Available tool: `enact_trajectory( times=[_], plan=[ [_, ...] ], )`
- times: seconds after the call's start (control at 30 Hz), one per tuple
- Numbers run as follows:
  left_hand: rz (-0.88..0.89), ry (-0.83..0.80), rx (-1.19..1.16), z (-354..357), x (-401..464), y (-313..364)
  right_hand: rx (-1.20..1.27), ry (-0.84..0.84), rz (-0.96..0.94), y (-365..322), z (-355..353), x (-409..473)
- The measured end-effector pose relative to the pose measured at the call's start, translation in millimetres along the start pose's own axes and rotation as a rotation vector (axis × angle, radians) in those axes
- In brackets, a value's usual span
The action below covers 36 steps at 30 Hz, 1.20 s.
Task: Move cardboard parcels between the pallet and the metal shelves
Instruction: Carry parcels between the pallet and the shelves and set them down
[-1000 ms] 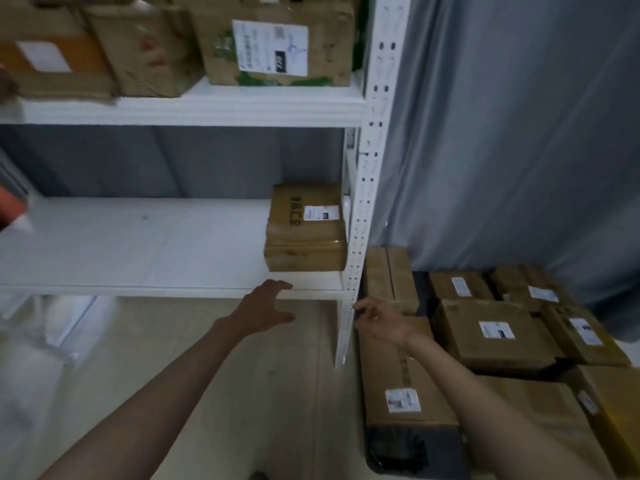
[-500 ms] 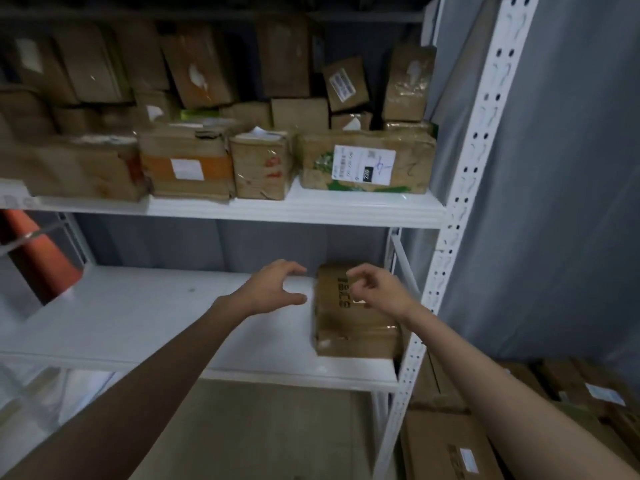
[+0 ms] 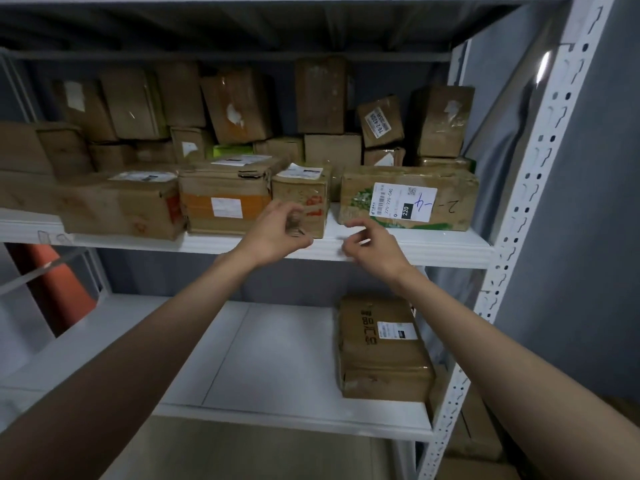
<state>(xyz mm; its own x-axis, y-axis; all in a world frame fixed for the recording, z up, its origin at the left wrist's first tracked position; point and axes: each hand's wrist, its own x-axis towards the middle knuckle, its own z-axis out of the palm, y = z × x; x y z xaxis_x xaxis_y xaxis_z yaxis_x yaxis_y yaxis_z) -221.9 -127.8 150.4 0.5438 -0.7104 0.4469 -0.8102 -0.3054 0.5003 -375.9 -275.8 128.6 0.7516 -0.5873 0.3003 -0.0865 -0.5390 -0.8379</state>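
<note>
Head view: both bare arms reach up to the front edge of the upper shelf (image 3: 433,249) of a white metal rack. Left hand (image 3: 277,233) sits at about 12 o'clock in the frame, fingers loosely curled in front of a small box (image 3: 313,188) with red marks on its face; whether it touches the box I cannot tell, and it holds nothing. Right hand (image 3: 375,245) is just to its 3 o'clock, fingers also loosely curled, empty, hovering at the shelf lip below a long box (image 3: 453,199) with a big white label. More parcels crowd the upper shelf, stacked toward the back. At 9 o'clock of the small box stands a box with an orange band (image 3: 221,206). On the lower shelf (image 3: 270,368), at 5 o'clock, one taped parcel (image 3: 381,355) lies alone near the right upright post (image 3: 512,251). An orange cone (image 3: 52,282) shows at 9 o'clock behind the rack.
</note>
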Motion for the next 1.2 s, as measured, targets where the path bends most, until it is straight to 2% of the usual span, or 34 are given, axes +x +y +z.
enact_trajectory(
  times=[0.17, 0.27, 0.5, 0.8, 0.87, 1.03, 1.2],
  plan=[
    [0.037, 0.131, 0.034, -10, 20, 6, -0.045, 0.006, -0.129, -20, 10, 33],
    [0.051, 0.174, 0.091, -11, 28, 9, -0.049, -0.011, -0.145, -31, 15, 52],
    [-0.019, 0.113, 0.224, -7, 38, 7, -0.085, -0.05, -0.1, -40, 24, 71],
    [0.048, 0.204, 0.278, -13, 21, 11, -0.015, 0.113, -0.161, -38, 31, 54],
    [0.066, 0.206, 0.238, -15, 15, 15, -0.016, 0.136, -0.184, -38, 31, 48],
    [0.105, 0.262, -0.038, -16, -6, 22, 0.015, 0.195, -0.221, -37, 36, 30],
    [-0.015, 0.331, -0.224, -14, -25, 16, 0.063, 0.252, -0.227, -37, 43, 10]
  ],
)
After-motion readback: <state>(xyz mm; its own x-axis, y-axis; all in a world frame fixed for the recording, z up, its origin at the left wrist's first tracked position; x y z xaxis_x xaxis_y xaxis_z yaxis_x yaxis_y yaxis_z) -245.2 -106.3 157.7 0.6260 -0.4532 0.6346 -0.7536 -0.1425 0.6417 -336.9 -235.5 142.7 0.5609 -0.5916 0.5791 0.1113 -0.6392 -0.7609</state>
